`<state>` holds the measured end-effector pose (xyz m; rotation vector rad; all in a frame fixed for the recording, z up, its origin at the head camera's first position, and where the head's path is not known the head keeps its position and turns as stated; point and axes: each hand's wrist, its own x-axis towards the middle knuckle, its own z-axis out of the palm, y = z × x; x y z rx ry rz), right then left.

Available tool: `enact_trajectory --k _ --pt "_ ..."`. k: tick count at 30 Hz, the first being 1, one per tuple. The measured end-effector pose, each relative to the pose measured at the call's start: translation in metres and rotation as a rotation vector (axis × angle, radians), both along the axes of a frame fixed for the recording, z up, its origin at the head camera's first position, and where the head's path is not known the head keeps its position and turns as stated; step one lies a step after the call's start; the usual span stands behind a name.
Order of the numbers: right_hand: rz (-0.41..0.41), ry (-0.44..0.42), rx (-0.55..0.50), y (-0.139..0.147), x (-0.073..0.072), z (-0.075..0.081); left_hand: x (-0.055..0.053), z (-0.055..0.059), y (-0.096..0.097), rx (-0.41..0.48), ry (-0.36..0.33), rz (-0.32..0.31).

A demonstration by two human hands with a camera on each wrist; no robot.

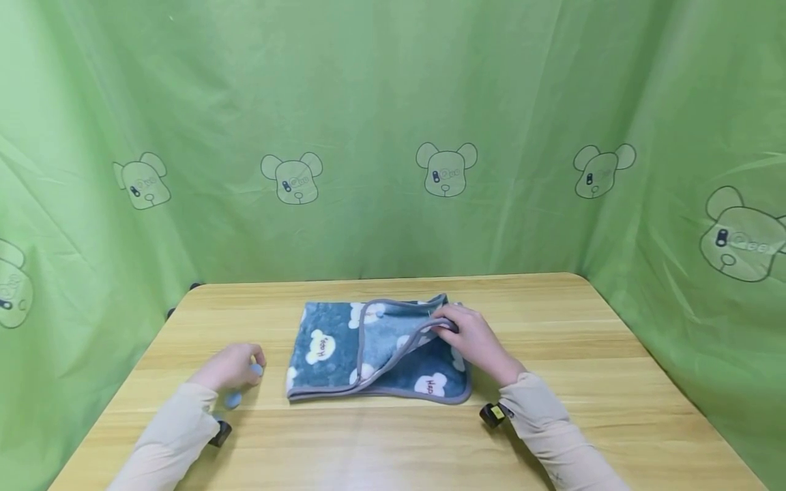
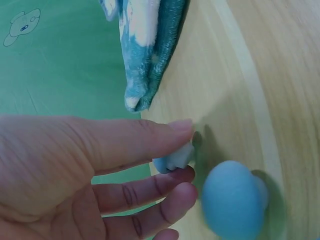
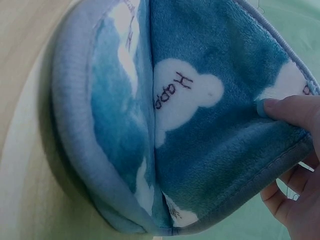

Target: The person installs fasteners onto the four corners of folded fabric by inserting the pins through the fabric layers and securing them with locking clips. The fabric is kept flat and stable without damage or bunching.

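Observation:
A teal blanket [image 1: 331, 361] with white bear-head prints and grey edging lies folded on the table. My right hand [image 1: 468, 334] pinches the upper layer's edge and lifts it, so the layer below shows. In the right wrist view, a bit of light blue [image 3: 261, 108] shows at the thumb [image 3: 280, 106]. Left of the blanket, my left hand [image 1: 228, 365] pinches a small blue-and-white piece [image 2: 175, 159] between thumb and finger, close over the table. Below that hand sits a light-blue domed piece [image 2: 232, 200] with a paler base, partly hidden behind its dome.
The light wood table [image 1: 381, 450] extends around the blanket. Another light-blue piece [image 1: 218, 416] shows beside the left wrist's black camera [image 1: 221, 434]. Green curtains [image 1: 368, 225] with bear outlines stand behind the table and at both sides.

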<state>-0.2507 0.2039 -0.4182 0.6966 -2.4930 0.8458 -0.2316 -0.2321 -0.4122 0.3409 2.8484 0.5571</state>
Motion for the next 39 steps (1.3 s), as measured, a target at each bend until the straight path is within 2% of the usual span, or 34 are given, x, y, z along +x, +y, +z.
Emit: enact_trajectory --k 7,12,16,19,23,32,39 --pt "0.003 0.001 0.004 0.0 -0.001 -0.001 -0.002 0.003 0.004 0.041 0.021 0.044" --pt "0.005 -0.002 0.007 0.0 -0.001 -0.001 -0.007 0.009 0.007 0.069 0.094 0.049" --pt "0.007 -0.001 0.01 0.0 -0.001 -0.002 -0.011 0.015 0.014 0.113 0.125 0.093" --pt "0.01 0.003 0.01 0.0 -0.001 -0.002 -0.015 0.018 0.021 0.138 0.174 0.12" --pt "0.017 0.018 0.018 0.0 -0.001 -0.002 -0.018 0.022 0.034 0.178 0.242 0.147" --pt "0.031 0.039 0.024 0.0 -0.001 -0.003 -0.03 0.029 0.072 0.3 0.316 0.184" --pt "0.035 0.04 0.028 0.0 -0.002 -0.005 -0.041 0.035 0.104 0.467 0.344 0.189"
